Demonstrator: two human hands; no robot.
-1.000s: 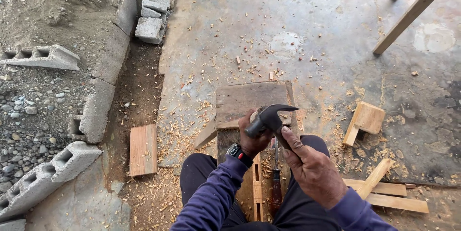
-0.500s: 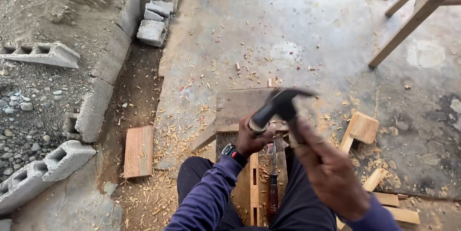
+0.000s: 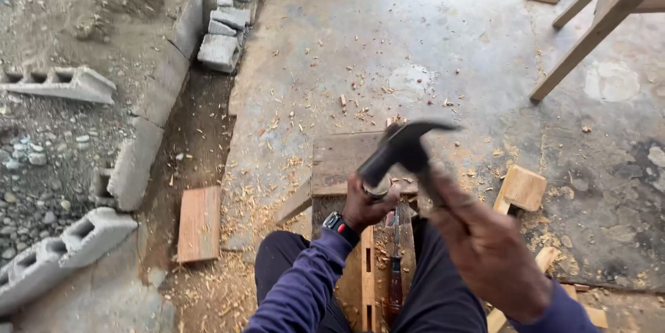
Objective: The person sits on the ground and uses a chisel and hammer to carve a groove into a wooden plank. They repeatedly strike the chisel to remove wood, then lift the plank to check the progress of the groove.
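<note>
Head view: your left hand [image 3: 366, 203] has its fingers clamped on the handle of a claw hammer [image 3: 402, 149], head raised and blurred, claw pointing toward 3 o'clock. Your right hand [image 3: 488, 250] sits just beside the hammer at 4 o'clock, fingers curled near the handle; can't tell if they grip anything, too blurred. A dark smartwatch [image 3: 339, 225] with a red accent is on your left wrist.

Under the hammer: a dark wooden board [image 3: 343, 156] lying flat on the concrete floor [image 3: 443, 42]. Between your knees, a slotted wooden piece [image 3: 364, 271] with a chisel [image 3: 395, 271] beside it, reddish handle toward you.

Small wood offcut [image 3: 523, 187] at 3 o'clock of the hammer, well apart. Reddish plank [image 3: 199, 223] at 9 o'clock, on the dirt strip. Shavings scattered around the board. Concrete blocks [image 3: 83, 243] at 8 o'clock; angled wooden leg [image 3: 589, 35] at 1 o'clock.
</note>
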